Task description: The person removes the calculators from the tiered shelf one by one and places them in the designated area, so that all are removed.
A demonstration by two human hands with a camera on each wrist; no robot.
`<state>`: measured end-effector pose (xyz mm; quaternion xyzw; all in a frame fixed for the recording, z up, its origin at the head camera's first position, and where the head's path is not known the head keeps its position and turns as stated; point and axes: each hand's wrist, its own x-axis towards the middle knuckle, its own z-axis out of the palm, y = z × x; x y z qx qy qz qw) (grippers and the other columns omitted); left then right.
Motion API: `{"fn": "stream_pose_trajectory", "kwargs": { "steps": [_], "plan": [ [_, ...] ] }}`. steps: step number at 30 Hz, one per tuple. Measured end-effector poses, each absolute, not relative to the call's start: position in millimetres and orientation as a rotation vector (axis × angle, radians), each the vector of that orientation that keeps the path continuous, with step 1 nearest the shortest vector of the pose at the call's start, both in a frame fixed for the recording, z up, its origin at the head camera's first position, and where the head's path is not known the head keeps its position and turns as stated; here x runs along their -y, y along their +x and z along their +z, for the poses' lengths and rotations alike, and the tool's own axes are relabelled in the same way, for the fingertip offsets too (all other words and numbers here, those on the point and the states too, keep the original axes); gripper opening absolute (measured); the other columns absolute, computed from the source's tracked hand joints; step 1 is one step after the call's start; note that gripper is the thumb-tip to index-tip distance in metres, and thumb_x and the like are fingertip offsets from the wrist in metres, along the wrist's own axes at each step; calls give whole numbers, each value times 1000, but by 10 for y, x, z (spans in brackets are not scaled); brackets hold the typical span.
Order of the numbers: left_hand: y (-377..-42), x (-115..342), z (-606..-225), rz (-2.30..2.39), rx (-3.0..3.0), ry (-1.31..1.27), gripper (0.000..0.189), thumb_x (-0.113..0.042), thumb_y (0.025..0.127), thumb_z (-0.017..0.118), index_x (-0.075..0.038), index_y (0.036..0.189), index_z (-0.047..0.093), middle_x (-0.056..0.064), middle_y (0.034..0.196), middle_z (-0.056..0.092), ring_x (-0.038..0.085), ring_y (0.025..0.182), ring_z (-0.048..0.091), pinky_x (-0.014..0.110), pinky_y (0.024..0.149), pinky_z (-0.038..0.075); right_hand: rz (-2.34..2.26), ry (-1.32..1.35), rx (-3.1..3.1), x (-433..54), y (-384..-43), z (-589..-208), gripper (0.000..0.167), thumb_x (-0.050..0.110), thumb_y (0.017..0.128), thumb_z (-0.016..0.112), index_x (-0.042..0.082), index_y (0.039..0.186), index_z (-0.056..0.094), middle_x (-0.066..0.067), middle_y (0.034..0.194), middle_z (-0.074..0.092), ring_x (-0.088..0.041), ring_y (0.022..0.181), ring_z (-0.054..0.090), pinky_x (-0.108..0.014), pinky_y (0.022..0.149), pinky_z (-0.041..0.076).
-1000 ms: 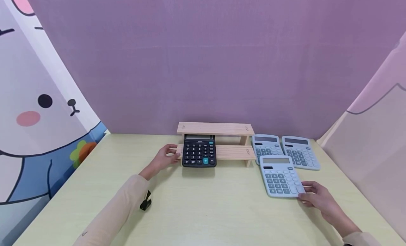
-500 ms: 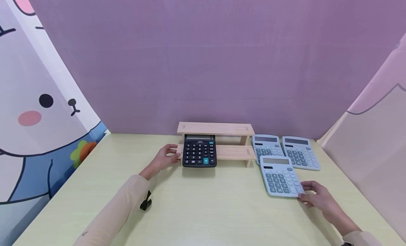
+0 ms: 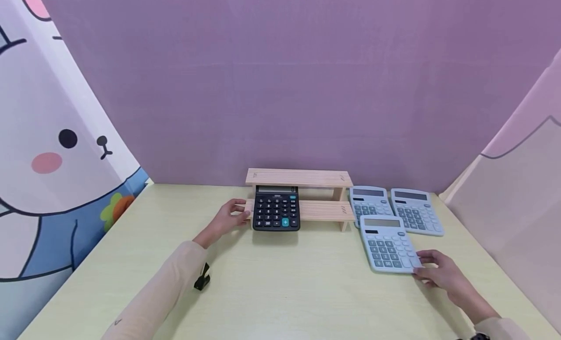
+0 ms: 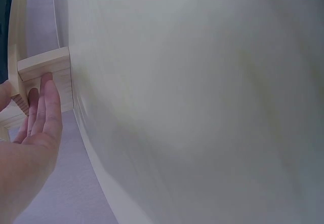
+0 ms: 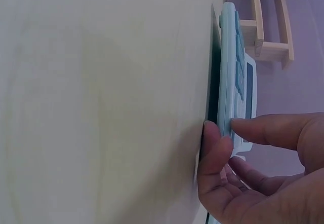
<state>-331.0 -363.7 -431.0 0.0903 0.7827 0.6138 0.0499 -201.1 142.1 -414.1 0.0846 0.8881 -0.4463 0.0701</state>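
Two grips seem the step in hand: the left hand (image 3: 222, 220) pinches the two-tier wooden rack (image 3: 324, 211), the right hand (image 3: 443, 274) the nearest pale-blue calculator (image 3: 389, 245), right of it; lifting would need firm fingers.

Left hand (image 3: 225, 218) in apparent grip.

My left hand (image 3: 224, 219) and right hand (image 3: 444, 274) are bare beyond pale cream sleeves (image 3: 159, 289) (the left one bears a small dark mark (image 3: 117, 322)), with black fittings (image 3: 202, 278) beside both.
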Motion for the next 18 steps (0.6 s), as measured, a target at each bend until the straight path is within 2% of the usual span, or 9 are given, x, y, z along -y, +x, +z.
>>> {"fn": "stream_pose_trajectory", "kwargs": {
  "steps": [18],
  "plan": [
    [-3337,3645,-4330,1849,-2390,250,48,-5,90,54,8,131,33,28,115,47,40,96,62,35,85,57,-1383,227,-2619,-1472,-2001,-4098,56,5,84,56,-17,127,27,-22,110,50,-7,71,60,-24,57,53]
  ]
}}
